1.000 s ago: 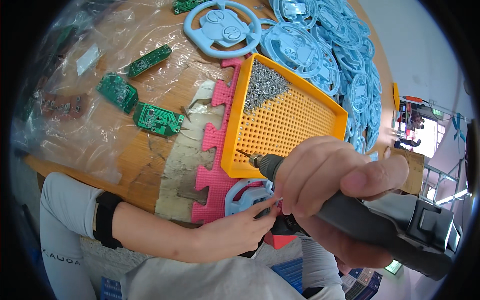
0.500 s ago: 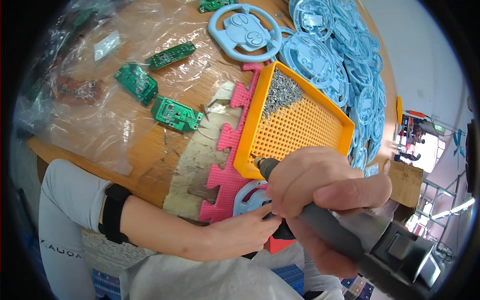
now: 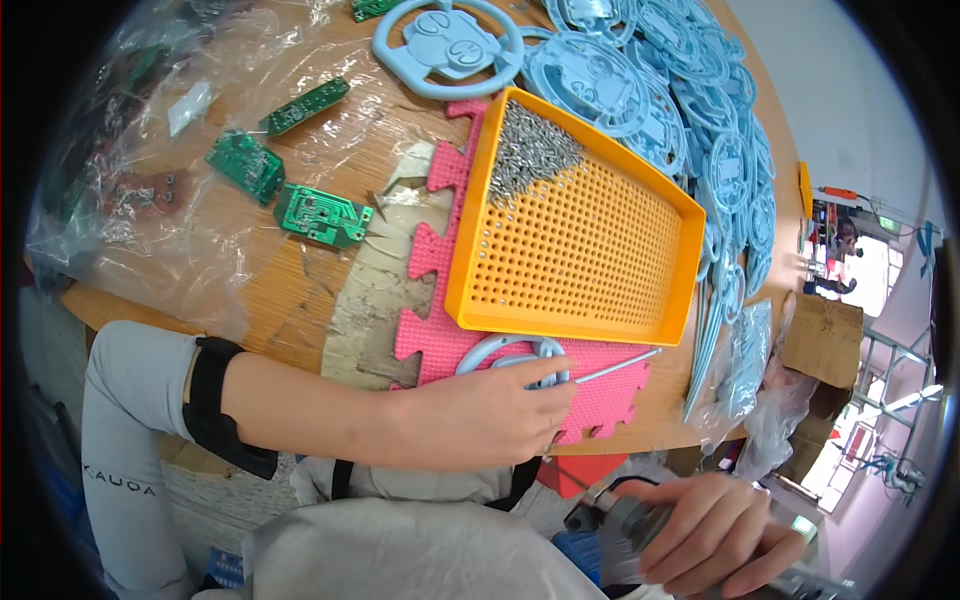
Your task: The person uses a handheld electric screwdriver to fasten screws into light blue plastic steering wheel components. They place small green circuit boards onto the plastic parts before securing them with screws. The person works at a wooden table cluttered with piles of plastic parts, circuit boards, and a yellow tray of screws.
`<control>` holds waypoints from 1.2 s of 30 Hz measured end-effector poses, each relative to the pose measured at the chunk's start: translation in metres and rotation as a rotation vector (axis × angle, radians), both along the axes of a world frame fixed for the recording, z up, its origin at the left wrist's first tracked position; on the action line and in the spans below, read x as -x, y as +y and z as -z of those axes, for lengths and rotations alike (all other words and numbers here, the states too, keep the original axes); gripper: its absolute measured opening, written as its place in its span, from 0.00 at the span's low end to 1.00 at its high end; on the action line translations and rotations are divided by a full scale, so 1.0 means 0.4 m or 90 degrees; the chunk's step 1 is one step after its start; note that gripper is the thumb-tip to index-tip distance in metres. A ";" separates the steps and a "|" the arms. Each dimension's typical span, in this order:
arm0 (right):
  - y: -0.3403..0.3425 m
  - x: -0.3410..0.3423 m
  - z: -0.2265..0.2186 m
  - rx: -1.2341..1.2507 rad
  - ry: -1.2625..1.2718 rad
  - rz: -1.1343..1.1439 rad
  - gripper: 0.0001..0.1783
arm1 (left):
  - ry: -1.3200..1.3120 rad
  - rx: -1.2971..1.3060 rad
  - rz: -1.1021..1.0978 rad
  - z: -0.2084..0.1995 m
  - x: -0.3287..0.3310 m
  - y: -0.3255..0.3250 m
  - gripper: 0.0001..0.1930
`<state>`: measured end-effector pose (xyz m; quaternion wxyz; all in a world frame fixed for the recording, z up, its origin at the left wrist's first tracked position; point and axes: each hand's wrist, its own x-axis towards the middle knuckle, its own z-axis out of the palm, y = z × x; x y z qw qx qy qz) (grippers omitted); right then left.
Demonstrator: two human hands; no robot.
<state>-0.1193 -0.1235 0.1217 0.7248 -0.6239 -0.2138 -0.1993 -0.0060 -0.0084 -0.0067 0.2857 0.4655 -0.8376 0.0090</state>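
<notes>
My left hand [image 3: 480, 415] lies across the near edge of the table, its fingers closed on a light blue toy steering wheel [image 3: 505, 348] that rests on a pink foam mat [image 3: 610, 395]. A thin metal rod [image 3: 620, 364] lies on the mat just past the fingertips. My right hand [image 3: 715, 530] is low at the bottom right, off the table, gripping a grey electric screwdriver [image 3: 625, 525]. Behind the wheel sits an orange perforated tray [image 3: 590, 322] with a heap of small screws [image 3: 525, 150] in its far corner.
A large pile of light blue steering wheels [image 3: 650, 90] covers the far right of the wooden table. Green circuit boards [image 3: 322, 215] lie on crinkled clear plastic [image 3: 150, 250] at the left. A cardboard box [image 3: 825, 340] stands beyond the table's right edge.
My right hand with the screwdriver has dropped from over the blue wheel down to the lower right, uncovering the tray. My left hand stays on the wheel.
</notes>
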 end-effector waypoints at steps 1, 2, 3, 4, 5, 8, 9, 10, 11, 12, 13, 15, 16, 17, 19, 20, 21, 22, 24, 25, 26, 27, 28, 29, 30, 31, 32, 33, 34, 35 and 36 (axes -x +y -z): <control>0.015 0.017 0.009 0.007 0.005 0.017 0.24 | 0.012 -0.010 0.003 0.003 0.002 -0.001 0.11; 0.028 0.030 0.020 0.013 0.010 0.032 0.24 | 0.024 -0.020 0.005 0.006 0.006 0.000 0.10; 0.032 0.040 0.024 0.035 0.037 0.025 0.24 | 0.045 -0.020 0.003 0.010 0.010 -0.003 0.10; 0.039 0.046 0.030 0.040 0.049 0.036 0.24 | 0.066 -0.021 0.000 0.013 0.014 -0.005 0.10; 0.049 0.049 0.037 0.044 0.062 0.046 0.25 | 0.086 -0.022 -0.005 0.016 0.018 -0.006 0.10; 0.073 0.048 0.078 0.049 0.042 0.080 0.26 | 0.097 -0.008 -0.008 0.020 0.018 -0.008 0.09; 0.076 0.049 0.086 0.058 0.040 0.091 0.26 | 0.094 -0.047 0.020 0.018 0.016 -0.008 0.11; 0.082 0.048 0.095 0.068 0.038 0.102 0.27 | 0.092 -0.085 0.048 0.013 0.011 -0.008 0.14; 0.093 0.045 0.109 0.053 0.015 0.127 0.27 | 0.090 -0.123 0.075 0.009 0.008 -0.007 0.17; 0.089 0.046 0.119 0.042 0.015 0.097 0.20 | 0.085 -0.131 0.077 0.007 0.008 -0.006 0.17; 0.081 0.043 0.128 0.033 0.017 0.063 0.13 | 0.083 -0.137 0.075 0.005 0.006 -0.004 0.16; 0.082 0.038 0.130 0.040 0.017 0.052 0.13 | 0.085 -0.145 0.072 0.005 0.006 -0.001 0.16; 0.090 0.036 0.126 0.057 0.015 0.075 0.20 | 0.089 -0.146 0.071 0.007 0.006 0.000 0.16; 0.097 0.032 0.123 0.074 0.012 0.097 0.26 | 0.094 -0.148 0.068 0.010 0.007 0.001 0.16; 0.109 0.024 0.115 0.075 0.014 0.101 0.26 | 0.078 -0.073 0.015 0.010 0.013 -0.001 0.09; 0.113 0.021 0.113 0.076 0.016 0.103 0.26 | 0.071 -0.036 -0.012 0.010 0.016 -0.002 0.07; 0.117 0.019 0.112 0.078 0.015 0.109 0.26 | 0.076 -0.034 -0.011 0.010 0.018 -0.004 0.07; 0.121 0.017 0.110 0.081 0.015 0.116 0.26 | 0.081 -0.030 -0.009 0.010 0.022 -0.006 0.07; 0.120 0.016 0.125 0.075 0.007 0.113 0.26 | 0.084 -0.030 -0.013 0.019 0.024 -0.006 0.08; 0.115 0.016 0.136 0.068 0.002 0.105 0.26 | 0.084 -0.032 -0.017 0.024 0.024 -0.005 0.08; 0.111 0.016 0.143 0.062 -0.004 0.097 0.26 | 0.084 -0.034 -0.020 0.028 0.024 -0.002 0.08; 0.110 0.015 0.144 0.072 0.017 0.083 0.26 | 0.084 -0.064 -0.008 0.031 0.024 0.002 0.10; 0.112 0.017 0.141 0.083 0.038 0.068 0.25 | 0.084 -0.094 0.004 0.033 0.024 0.006 0.12; 0.116 0.019 0.105 0.124 0.066 0.078 0.25 | 0.089 -0.095 0.043 0.010 0.025 -0.007 0.14; 0.110 0.018 0.120 0.079 0.046 0.045 0.16 | 0.093 -0.100 0.037 0.015 0.025 -0.004 0.14; 0.102 0.018 0.144 0.034 0.026 0.012 0.09 | 0.097 -0.105 0.031 0.020 0.025 0.000 0.14; 0.095 0.014 0.161 -0.010 0.007 -0.021 0.02 | 0.102 -0.110 0.024 0.026 0.024 0.003 0.14; 0.084 0.003 0.156 -0.032 0.024 -0.060 0.03 | 0.105 -0.113 0.031 0.022 0.023 0.001 0.15; 0.068 -0.011 0.150 -0.053 0.041 -0.099 0.03 | 0.109 -0.116 0.038 0.019 0.022 -0.002 0.15; 0.057 -0.020 0.141 -0.075 0.059 -0.139 0.04 | 0.112 -0.120 0.044 0.016 0.020 -0.004 0.16; 0.058 -0.019 0.132 -0.078 0.046 -0.096 0.04 | 0.116 -0.098 0.035 0.017 0.018 -0.005 0.16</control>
